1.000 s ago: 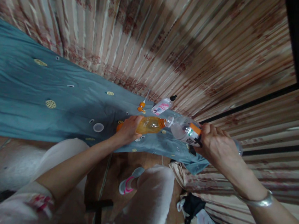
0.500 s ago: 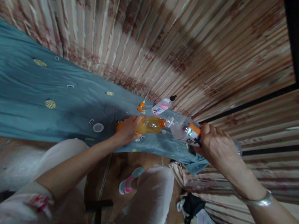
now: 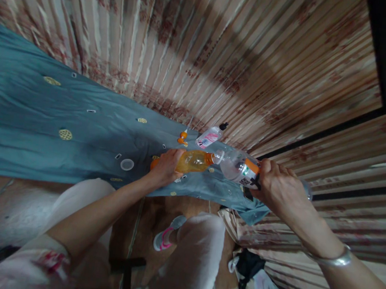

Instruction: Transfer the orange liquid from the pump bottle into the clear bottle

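Observation:
My left hand grips an orange bottle filled with orange liquid, its open neck pointing right. My right hand holds a clear plastic bottle with an orange and green label, tilted so that its mouth meets the mouth of the orange bottle. Both bottles hover just above the blue-grey cloth spread on a striped surface.
A small pink-labelled bottle with a black cap lies beyond the hands, with an orange cap beside it and a white lid on the cloth. Striped fabric covers the area behind. My knees, a shoe and a dark bag are below.

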